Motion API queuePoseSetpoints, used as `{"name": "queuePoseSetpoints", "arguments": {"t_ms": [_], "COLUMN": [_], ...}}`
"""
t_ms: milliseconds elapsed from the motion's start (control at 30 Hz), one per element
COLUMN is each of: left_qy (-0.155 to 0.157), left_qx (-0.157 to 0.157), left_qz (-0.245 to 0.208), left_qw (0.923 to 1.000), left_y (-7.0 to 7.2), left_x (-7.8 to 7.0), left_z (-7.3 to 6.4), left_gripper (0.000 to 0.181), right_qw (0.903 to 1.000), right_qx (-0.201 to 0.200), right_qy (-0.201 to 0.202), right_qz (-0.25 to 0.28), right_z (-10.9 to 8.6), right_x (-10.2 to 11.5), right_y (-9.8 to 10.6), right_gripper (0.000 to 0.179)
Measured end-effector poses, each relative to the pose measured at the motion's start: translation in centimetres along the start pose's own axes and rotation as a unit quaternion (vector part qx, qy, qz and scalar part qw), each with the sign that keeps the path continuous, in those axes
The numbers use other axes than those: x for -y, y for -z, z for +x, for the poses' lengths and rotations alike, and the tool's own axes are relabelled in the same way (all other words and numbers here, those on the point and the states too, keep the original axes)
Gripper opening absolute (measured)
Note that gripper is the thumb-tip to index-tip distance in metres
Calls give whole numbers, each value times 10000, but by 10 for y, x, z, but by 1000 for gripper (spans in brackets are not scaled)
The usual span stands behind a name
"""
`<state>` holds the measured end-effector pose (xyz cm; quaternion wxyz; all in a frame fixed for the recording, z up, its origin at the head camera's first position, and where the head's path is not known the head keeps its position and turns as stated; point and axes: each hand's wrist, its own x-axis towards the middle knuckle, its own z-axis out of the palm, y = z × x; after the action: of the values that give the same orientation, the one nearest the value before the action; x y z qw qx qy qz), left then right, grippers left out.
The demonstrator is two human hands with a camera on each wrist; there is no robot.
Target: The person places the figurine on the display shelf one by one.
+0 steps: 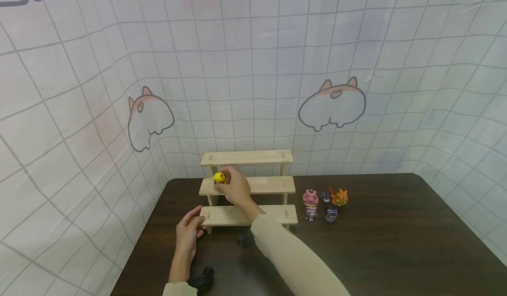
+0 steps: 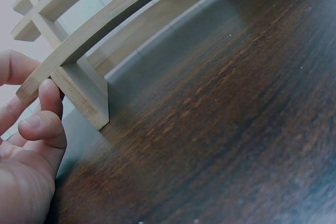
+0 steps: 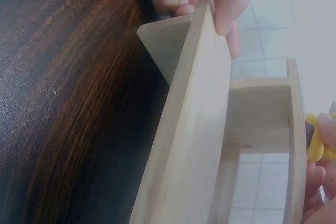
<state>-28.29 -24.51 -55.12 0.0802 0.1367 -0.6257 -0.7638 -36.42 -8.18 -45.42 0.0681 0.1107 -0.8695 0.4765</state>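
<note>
A three-tier wooden display stand (image 1: 273,215) stands on the dark table. My right hand (image 1: 238,189) pinches a small yellow figurine (image 1: 218,178) at the left end of the middle tier. In the right wrist view the figurine (image 3: 316,144) shows at the board's edge, partly covered by fingers. At the left end of the lowest tier, my left hand (image 1: 187,233) grips the board. The left wrist view shows that hand's (image 2: 31,166) fingers around the board's end, beside the stand's leg (image 2: 86,95).
Right of the stand is a group of figurines: a pink one (image 1: 310,197), an orange one (image 1: 340,197), a small dark blue one (image 1: 325,197) and two purplish ones, including one with a bow (image 1: 331,216). A white grid-patterned cloth (image 1: 253,89) hangs behind the table (image 1: 376,243).
</note>
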Motion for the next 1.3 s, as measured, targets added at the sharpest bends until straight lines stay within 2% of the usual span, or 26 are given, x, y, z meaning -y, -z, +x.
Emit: {"name": "queuePoseSetpoints", "arguments": {"t_ms": [567, 933, 1133, 1300], "left_qy": [58, 35, 51, 44], "left_qx": [-17, -17, -13, -61], "left_qz": [68, 68, 97, 105], "left_qw": [10000, 10000, 9999, 9999], "left_y": [2, 1, 1, 0], "left_x": [3, 4, 3, 2], "left_z": [1, 2, 2, 1], "left_gripper": [47, 47, 48, 48], "right_qw": [9999, 9957, 9894, 9853], "right_qx": [129, 239, 342, 465], "right_qy": [115, 136, 161, 295], "right_qz": [2, 890, 1404, 1614], "right_z": [-2, -3, -10, -22], "right_x": [0, -10, -20, -33], "right_y": [0, 8, 24, 40], "right_gripper": [42, 54, 57, 49]}}
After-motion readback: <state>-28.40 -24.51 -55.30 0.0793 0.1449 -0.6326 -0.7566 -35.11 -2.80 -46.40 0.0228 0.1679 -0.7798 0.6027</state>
